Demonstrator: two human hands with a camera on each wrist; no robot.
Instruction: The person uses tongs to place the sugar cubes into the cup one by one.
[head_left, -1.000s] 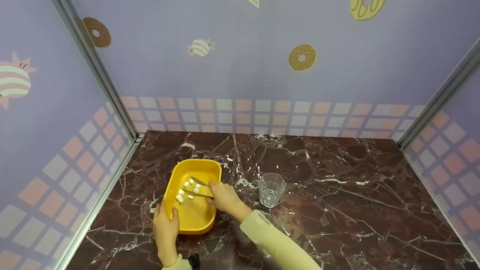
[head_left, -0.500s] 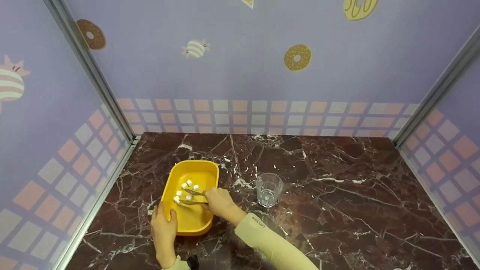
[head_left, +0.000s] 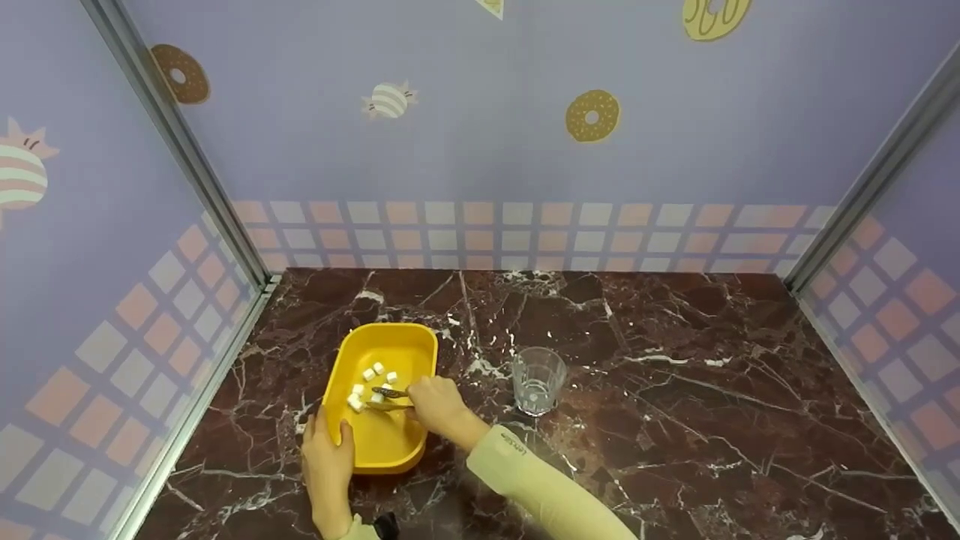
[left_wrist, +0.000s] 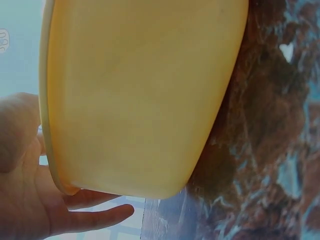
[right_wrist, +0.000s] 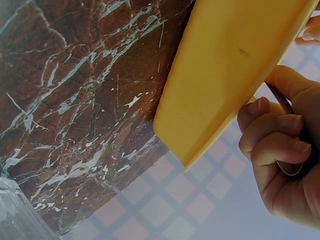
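Observation:
A yellow plastic bin point(head_left: 381, 446) stands on the left part of the table, with several small white cubes point(head_left: 369, 373) loose on its floor. My left hand point(head_left: 328, 465) holds the bin's near left side, thumb over the rim and fingers along the outside. In my right hand point(head_left: 439, 409) is a pair of metal tongs point(head_left: 390, 393), reaching in over the bin's right rim. The tong tips are slightly apart, low among the cubes. Whether a cube is caught between them I cannot tell. The right wrist view shows curled fingers around the tongs' bent metal end point(right_wrist: 290, 167).
A clear drinking glass point(head_left: 538, 382) stands upright to the right of the bin, close to the right forearm. The dark red marble table point(head_left: 675, 390) is bordered by patterned lilac wall panels point(head_left: 480, 150) at the back and both sides.
My right hand has brought the tong tips down toward the near left cubes, and the tips have drawn closer together. The left hand keeps its hold on the bin.

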